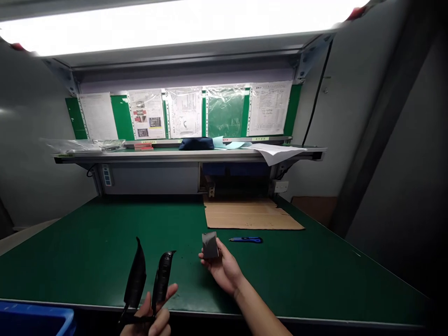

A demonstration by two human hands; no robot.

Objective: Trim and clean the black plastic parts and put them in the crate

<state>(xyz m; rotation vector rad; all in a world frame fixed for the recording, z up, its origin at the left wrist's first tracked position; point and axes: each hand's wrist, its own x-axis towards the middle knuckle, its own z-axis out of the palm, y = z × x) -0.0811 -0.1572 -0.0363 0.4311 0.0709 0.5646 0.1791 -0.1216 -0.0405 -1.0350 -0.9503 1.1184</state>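
My left hand (pixel 154 317), low at the front edge of the bench, is closed round a glossy black part (pixel 163 277) with two curved, pointed upright pieces; whether it is one part or two I cannot tell. My right hand (pixel 224 268) is raised over the green bench top and grips a small dark grey rectangular pad (pixel 210 245) between thumb and fingers. The pad has a lighter, shiny patch near its top. Just beyond the right hand lies a blue utility knife (pixel 246 240), its tip pointing left.
A flat sheet of cardboard (pixel 250 214) lies at the back of the green bench (pixel 140 219). Above it runs a shelf (pixel 168 154) with papers, a dark blue cloth item (pixel 196 143) and plastic bags. A blue bin (pixel 35 319) stands at the lower left.
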